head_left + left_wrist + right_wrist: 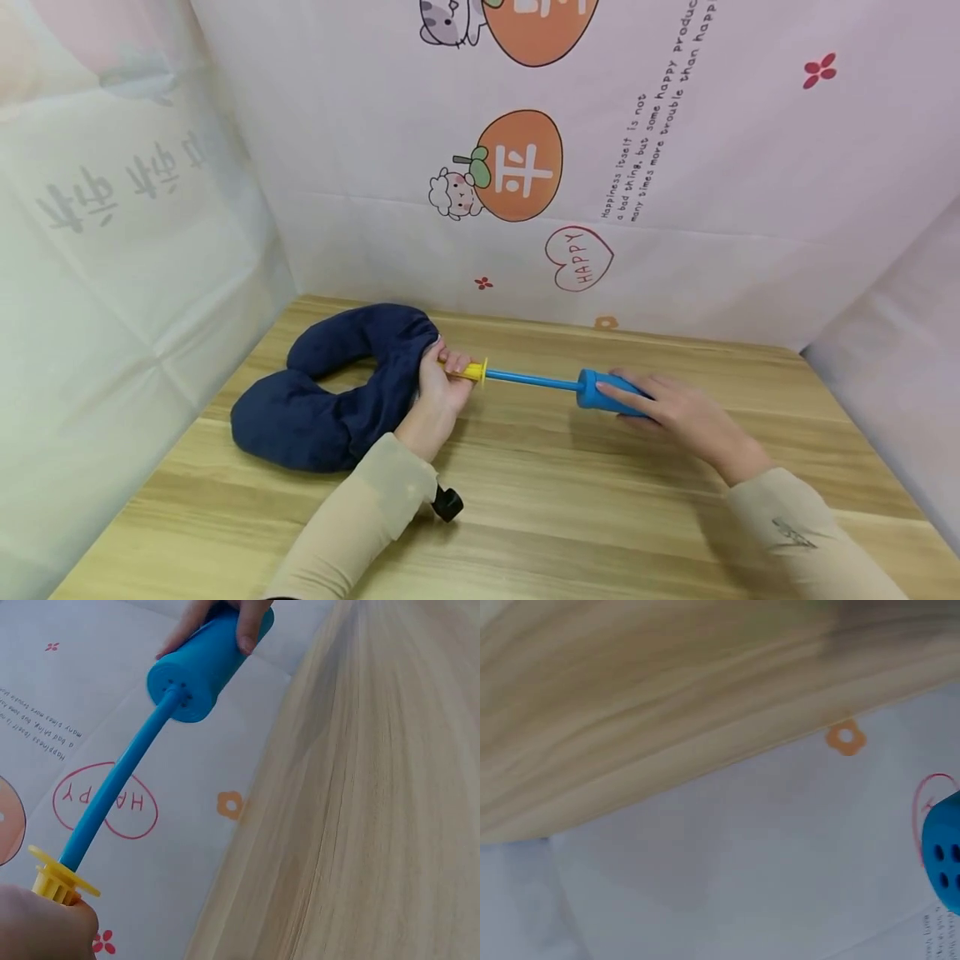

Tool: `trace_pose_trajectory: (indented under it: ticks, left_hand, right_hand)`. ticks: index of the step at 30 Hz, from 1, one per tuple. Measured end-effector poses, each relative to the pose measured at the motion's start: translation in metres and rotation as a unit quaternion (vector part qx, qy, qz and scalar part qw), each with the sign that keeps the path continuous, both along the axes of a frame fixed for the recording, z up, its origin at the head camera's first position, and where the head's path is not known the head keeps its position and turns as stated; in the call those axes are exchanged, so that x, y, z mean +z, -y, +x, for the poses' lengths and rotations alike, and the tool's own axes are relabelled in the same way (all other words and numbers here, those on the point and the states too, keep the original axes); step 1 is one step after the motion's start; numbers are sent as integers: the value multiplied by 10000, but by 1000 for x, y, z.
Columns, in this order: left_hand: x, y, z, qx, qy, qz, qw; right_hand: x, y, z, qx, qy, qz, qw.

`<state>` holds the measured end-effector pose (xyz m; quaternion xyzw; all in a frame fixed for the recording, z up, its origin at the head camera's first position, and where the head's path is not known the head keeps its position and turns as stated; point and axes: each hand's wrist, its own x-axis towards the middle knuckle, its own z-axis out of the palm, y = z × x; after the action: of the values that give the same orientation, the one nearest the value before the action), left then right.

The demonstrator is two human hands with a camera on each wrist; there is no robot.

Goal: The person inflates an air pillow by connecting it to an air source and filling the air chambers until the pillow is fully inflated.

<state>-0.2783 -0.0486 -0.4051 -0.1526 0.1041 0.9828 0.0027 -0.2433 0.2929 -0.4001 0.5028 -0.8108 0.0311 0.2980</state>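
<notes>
A navy U-shaped neck pillow [300, 421] lies on the left of the table, its fabric wrinkled near the middle of the curve. Right at that curve, my left hand [442, 387] grips the yellow end [476, 372] of a hand pump; its tip is hidden by my fingers and the pillow. A thin blue rod [532, 380] stretches out between the pump's yellow and blue ends. My right hand [675, 417] holds the blue cylinder [196, 666], fingers and thumb around it. In the right wrist view only the cylinder's holed end [945, 859] shows.
A black strap buckle [447, 504] pokes out beside my left sleeve. The wood-grain table [570, 517] meets a printed cloth backdrop [375, 150] behind, with plain white cloth [112, 275] on the left side.
</notes>
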Motion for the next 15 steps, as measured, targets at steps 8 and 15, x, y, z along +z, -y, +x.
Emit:
trace_pose_trajectory:
  ticks: [8, 15]
  left_hand:
    - [-1, -9, 3, -23, -56, 186, 9998]
    - [-4, -16, 8, -60, -61, 117, 9999]
  right_hand:
    - [8, 46, 5, -29, -208, -27, 9998]
    - [7, 82, -2, -37, -135, 73, 9999]
